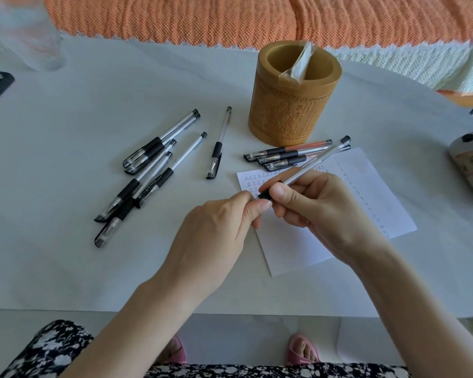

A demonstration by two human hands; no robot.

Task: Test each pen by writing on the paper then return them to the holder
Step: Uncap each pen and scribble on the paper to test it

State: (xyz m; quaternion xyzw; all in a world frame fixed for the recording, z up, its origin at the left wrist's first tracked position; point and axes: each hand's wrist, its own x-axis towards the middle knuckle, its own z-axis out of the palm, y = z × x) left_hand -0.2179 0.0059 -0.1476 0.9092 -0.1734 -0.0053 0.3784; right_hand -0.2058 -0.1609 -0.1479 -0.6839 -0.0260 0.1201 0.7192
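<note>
Right hand with fingers curled round a clear pen above the paper, left hand pinching its black lower end (cap or grip, cannot tell), holder behind on the table, capped pens scattered left

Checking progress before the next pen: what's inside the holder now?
Only a clear plastic wrapper sticks out of the holder; no pen tops show. Its bottom is hidden by its wall.

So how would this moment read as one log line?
right hand: holds pen | left hand: pinches its lower end | paper: beneath hands | holder: upright, behind paper
</note>
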